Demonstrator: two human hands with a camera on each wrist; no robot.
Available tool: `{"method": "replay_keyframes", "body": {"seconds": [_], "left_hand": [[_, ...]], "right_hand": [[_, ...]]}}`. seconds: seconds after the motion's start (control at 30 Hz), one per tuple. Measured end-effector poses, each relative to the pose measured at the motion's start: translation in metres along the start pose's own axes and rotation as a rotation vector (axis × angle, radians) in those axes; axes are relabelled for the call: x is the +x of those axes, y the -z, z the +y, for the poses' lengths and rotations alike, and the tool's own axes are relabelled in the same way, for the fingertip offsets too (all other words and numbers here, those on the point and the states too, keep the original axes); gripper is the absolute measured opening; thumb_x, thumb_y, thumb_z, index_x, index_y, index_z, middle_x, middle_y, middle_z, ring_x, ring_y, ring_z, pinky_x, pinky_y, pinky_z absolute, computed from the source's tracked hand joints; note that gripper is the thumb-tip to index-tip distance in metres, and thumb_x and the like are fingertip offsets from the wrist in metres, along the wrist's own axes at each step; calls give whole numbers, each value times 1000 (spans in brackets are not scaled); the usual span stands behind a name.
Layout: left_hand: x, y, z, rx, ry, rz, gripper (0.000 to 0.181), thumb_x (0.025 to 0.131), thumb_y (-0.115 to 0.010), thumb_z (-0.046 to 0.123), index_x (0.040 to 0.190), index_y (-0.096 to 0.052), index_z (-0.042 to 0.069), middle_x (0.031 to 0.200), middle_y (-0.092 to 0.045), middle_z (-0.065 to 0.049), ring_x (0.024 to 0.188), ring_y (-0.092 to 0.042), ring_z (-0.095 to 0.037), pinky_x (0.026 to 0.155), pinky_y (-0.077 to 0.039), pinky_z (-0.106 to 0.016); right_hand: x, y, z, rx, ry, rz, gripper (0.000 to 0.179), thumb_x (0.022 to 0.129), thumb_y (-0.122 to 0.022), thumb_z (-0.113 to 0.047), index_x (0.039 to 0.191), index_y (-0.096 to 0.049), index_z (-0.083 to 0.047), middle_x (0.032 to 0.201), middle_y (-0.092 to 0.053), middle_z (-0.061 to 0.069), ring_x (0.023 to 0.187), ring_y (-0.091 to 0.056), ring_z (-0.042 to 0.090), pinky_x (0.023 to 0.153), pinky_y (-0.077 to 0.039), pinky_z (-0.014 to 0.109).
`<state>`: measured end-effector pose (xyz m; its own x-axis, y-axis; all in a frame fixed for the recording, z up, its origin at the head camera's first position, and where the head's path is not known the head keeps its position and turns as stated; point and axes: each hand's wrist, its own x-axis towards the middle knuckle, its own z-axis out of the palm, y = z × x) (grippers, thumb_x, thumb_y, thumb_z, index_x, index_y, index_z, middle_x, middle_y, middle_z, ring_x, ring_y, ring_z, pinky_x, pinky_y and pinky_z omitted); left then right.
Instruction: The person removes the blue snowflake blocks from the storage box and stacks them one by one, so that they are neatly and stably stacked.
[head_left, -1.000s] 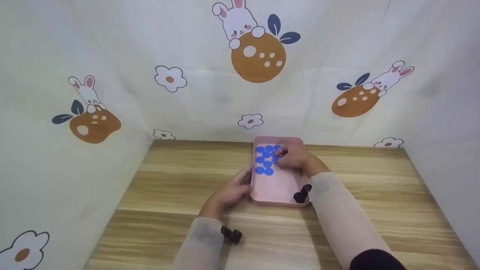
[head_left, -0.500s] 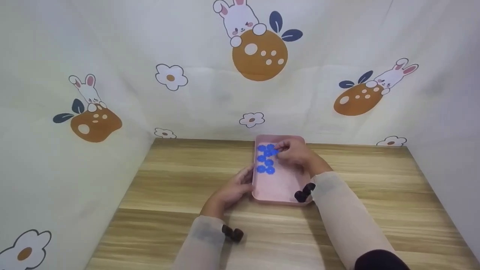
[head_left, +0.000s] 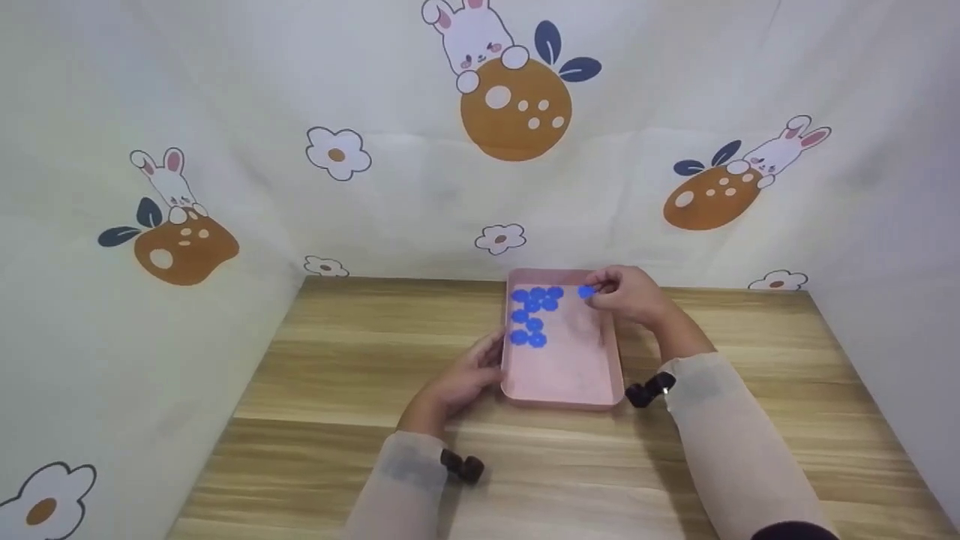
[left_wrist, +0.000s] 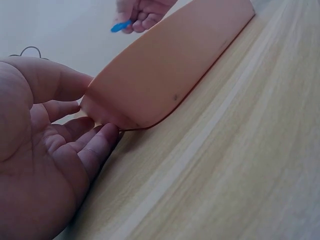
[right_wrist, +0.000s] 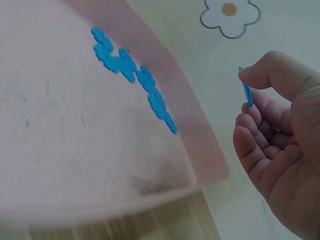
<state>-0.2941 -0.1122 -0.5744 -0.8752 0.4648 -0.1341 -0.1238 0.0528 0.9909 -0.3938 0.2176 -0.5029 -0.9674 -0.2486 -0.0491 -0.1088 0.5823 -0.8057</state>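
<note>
A pink tray point(head_left: 562, 382) lies on the table, with several small blue flower-shaped discs point(head_left: 534, 324) grouped at its back left, some joined or touching. Between thumb and fingertip, my right hand point(head_left: 630, 294) pinches one more blue flower-shaped disc point(head_left: 586, 291) over the tray's back right corner. The right wrist view shows this pinched disc point(right_wrist: 246, 87) edge-on, with the other fingers curled loosely. My left hand point(head_left: 471, 375) rests against the outside of the tray's left wall. In the left wrist view its fingertips point(left_wrist: 107, 137) touch the wall low down, the thumb nearer the rim.
The wood-grain table point(head_left: 360, 375) extends on both sides and in front of the tray. Behind it hangs a pale cloth point(head_left: 405, 202) printed with rabbits and flowers, with side walls left and right. A small black camera point(head_left: 649, 390) sits at the right wrist.
My right hand has moved right, away from the group of blue discs, carrying one disc to the tray's back right corner. My left hand stays against the tray's side.
</note>
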Motion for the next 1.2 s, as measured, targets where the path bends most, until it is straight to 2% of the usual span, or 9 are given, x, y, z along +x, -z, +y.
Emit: {"method": "replay_keyframes", "body": {"seconds": [0.17,0.23,0.4,0.53,0.73,0.93,1.2], "left_hand": [[3,1,-3,-9,-32,-21,82,99,-54,-5,172,-18,8,180,-19,-16,168,-18,-35,136,-23,-51],[3,1,-3,1,-26,-16,82,99,-54,-5,172,-19,8,180,-20,-15,168,-19,-34,136,-24,-50],[2,0,-1,21,-25,-8,82,99,-55,-4,172,-20,9,180,-21,-15,168,-20,-34,136,-24,-50],[0,0,1,23,-11,4,82,99,-57,-1,172,-21,12,180,-21,-13,168,-21,-33,137,-22,-50],[0,1,0,24,-7,5,82,100,-58,1,172,-22,12,180,-22,-13,168,-21,-34,137,-22,-51],[0,1,-2,15,5,2,84,98,-58,0,172,-21,13,181,-20,-12,168,-20,-32,136,-23,-49],[0,0,-2,-22,-46,-29,83,98,-53,-6,172,-18,7,180,-19,-17,168,-18,-36,136,-22,-52]], "right_hand": [[-12,14,15,5,21,67,38,90,-81,-23,122,-75,-3,109,-75,12,96,-65,20,80,-57,19],[-17,18,21,16,23,82,37,90,-80,-21,122,-76,-2,109,-76,13,95,-65,17,79,-57,17],[-27,25,36,28,1,101,37,92,-76,-19,125,-76,-2,116,-75,16,99,-65,19,80,-56,15],[-37,30,46,-5,-17,128,40,95,-77,-25,129,-75,-3,125,-75,18,107,-65,23,85,-54,12],[-48,30,61,-2,-5,194,40,95,-78,-24,128,-75,-2,123,-76,20,99,-64,15,83,-52,10],[-53,26,71,28,-78,189,44,96,-78,-30,133,-74,-8,128,-75,16,105,-63,18,85,-52,13],[-49,23,87,84,-89,165,46,95,-79,-31,137,-74,-11,134,-76,13,110,-66,14,86,-55,14]]}}
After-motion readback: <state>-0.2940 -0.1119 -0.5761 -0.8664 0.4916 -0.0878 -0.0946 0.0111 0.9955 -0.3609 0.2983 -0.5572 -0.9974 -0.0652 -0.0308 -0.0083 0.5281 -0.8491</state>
